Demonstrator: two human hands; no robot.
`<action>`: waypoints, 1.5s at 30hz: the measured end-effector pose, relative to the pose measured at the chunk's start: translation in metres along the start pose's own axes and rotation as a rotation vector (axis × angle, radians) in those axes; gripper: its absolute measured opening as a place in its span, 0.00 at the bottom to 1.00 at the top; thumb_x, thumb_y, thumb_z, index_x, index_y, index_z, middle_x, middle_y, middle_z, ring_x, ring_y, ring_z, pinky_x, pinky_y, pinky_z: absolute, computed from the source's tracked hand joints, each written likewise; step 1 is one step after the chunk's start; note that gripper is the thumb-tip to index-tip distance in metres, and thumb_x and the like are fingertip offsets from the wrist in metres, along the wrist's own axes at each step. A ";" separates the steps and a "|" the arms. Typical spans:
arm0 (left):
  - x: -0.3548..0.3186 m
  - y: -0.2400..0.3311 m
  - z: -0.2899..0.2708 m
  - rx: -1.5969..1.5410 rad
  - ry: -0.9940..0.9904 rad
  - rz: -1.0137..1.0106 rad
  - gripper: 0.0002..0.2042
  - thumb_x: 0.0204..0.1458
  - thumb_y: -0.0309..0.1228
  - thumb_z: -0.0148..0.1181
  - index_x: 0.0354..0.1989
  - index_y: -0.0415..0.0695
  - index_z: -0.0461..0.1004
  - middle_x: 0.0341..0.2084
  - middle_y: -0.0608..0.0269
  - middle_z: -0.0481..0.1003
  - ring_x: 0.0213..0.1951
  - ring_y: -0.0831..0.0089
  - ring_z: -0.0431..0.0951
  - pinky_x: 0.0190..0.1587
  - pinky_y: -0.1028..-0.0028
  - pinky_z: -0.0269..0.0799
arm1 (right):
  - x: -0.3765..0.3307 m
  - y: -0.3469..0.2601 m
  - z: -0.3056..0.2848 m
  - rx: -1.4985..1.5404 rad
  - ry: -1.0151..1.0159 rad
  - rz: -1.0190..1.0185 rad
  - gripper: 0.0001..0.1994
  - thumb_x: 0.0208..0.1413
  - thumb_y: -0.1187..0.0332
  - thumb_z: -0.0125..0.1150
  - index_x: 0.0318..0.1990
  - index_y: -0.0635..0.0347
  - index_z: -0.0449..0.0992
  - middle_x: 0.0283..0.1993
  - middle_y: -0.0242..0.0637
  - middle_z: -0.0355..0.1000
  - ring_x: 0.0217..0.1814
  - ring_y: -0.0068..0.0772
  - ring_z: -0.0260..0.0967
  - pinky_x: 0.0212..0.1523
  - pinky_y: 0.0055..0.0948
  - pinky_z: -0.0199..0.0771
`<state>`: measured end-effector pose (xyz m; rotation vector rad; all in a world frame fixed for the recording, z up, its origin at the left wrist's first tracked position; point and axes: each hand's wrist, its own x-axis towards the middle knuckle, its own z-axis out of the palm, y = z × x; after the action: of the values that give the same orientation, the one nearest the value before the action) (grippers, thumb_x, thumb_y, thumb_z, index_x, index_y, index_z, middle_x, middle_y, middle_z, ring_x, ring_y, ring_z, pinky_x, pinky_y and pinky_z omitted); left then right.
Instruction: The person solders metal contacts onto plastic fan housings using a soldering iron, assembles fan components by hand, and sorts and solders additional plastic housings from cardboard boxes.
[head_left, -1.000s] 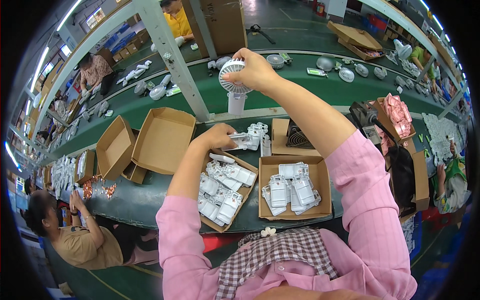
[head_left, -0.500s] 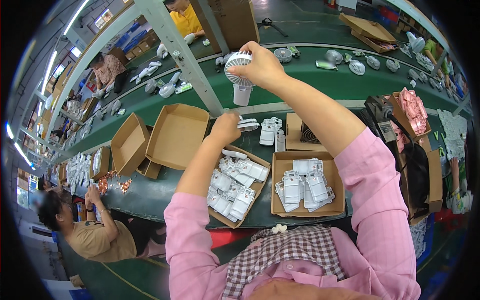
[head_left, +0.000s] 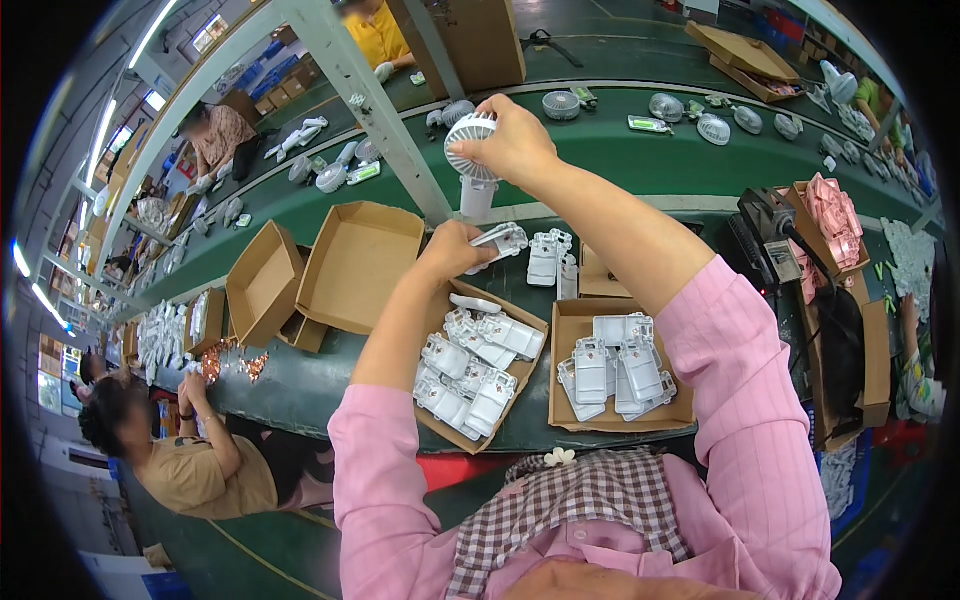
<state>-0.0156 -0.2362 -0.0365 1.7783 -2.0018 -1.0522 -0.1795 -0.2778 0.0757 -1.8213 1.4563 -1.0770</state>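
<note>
A white handheld fan (head_left: pixel 471 146) is gripped round its head by my right hand (head_left: pixel 515 142), with its short handle pointing down. Just below it, my left hand (head_left: pixel 449 252) pinches a white plastic casing (head_left: pixel 502 240), tilted so that its hollow side partly shows. The fan's handle ends close to this casing; whether they touch I cannot tell. Beneath my left hand a cardboard box (head_left: pixel 533 368) holds several white casings (head_left: pixel 488 400). To its right, another cardboard box (head_left: pixel 620 427) holds more casings (head_left: pixel 590 370). Further casings (head_left: pixel 543 257) lie on the bench behind.
Two shallow cardboard boxes (head_left: pixel 360 262) lean at the left. A metal post (head_left: pixel 375 110) rises by my hands. Fans (head_left: pixel 713 129) lie along the green conveyor (head_left: pixel 620 165). Pink parts (head_left: pixel 833 222) fill a box at the right beside a black device (head_left: pixel 765 235). A co-worker (head_left: pixel 195 450) sits at the left.
My right hand has shifted the fan slightly left and down. My left hand has turned the casing from nearly edge-on to a tilt that shows its hollow side.
</note>
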 end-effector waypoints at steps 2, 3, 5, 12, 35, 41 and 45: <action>0.004 -0.008 0.007 -0.108 0.145 0.093 0.10 0.43 0.25 0.67 0.35 0.35 0.81 0.22 0.66 0.76 0.24 0.80 0.71 0.30 0.74 0.69 | 0.005 0.000 0.000 0.070 0.077 -0.018 0.30 0.37 0.56 0.75 0.49 0.55 0.70 0.49 0.41 0.74 0.52 0.42 0.71 0.49 0.38 0.71; 0.005 -0.012 0.012 -0.152 0.175 0.087 0.10 0.43 0.29 0.67 0.35 0.39 0.81 0.22 0.59 0.78 0.26 0.72 0.76 0.35 0.71 0.71 | 0.007 0.001 0.000 0.070 0.078 -0.019 0.30 0.37 0.56 0.75 0.49 0.55 0.70 0.49 0.41 0.74 0.52 0.42 0.71 0.49 0.38 0.71; 0.008 -0.021 0.021 -0.262 0.274 0.144 0.11 0.43 0.29 0.67 0.35 0.38 0.80 0.24 0.59 0.78 0.28 0.72 0.76 0.37 0.71 0.71 | 0.009 0.002 0.000 0.079 0.126 -0.020 0.30 0.37 0.56 0.75 0.49 0.55 0.70 0.49 0.41 0.73 0.52 0.43 0.71 0.49 0.39 0.71; 0.010 -0.036 0.021 -0.752 0.262 0.140 0.16 0.46 0.27 0.67 0.44 0.37 0.77 0.33 0.67 0.77 0.34 0.80 0.73 0.40 0.79 0.67 | 0.013 0.006 0.007 0.212 0.167 0.027 0.30 0.38 0.57 0.75 0.48 0.56 0.70 0.49 0.41 0.73 0.51 0.42 0.72 0.47 0.39 0.72; 0.011 -0.040 0.003 -0.614 -0.100 -0.376 0.16 0.54 0.36 0.58 0.48 0.42 0.68 0.37 0.60 0.74 0.32 0.70 0.76 0.32 0.70 0.77 | -0.019 -0.008 -0.007 -0.159 0.053 0.011 0.29 0.39 0.53 0.73 0.49 0.56 0.71 0.50 0.39 0.73 0.54 0.44 0.69 0.49 0.43 0.70; 0.016 -0.039 0.007 -0.792 -0.054 -0.447 0.13 0.58 0.27 0.50 0.48 0.32 0.65 0.39 0.49 0.73 0.38 0.55 0.79 0.33 0.67 0.83 | -0.034 0.000 0.007 -0.199 -0.020 -0.096 0.28 0.41 0.54 0.71 0.48 0.57 0.70 0.47 0.41 0.74 0.51 0.42 0.71 0.48 0.40 0.70; 0.015 -0.045 0.005 -1.034 0.037 -0.461 0.14 0.57 0.24 0.46 0.49 0.30 0.61 0.41 0.45 0.71 0.37 0.51 0.79 0.40 0.64 0.84 | -0.041 0.009 0.021 -0.242 -0.064 -0.089 0.26 0.41 0.57 0.72 0.47 0.57 0.70 0.47 0.40 0.73 0.51 0.43 0.70 0.48 0.40 0.70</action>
<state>0.0112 -0.2481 -0.0738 1.5831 -0.6966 -1.7193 -0.1694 -0.2418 0.0476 -2.0855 1.5348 -0.9068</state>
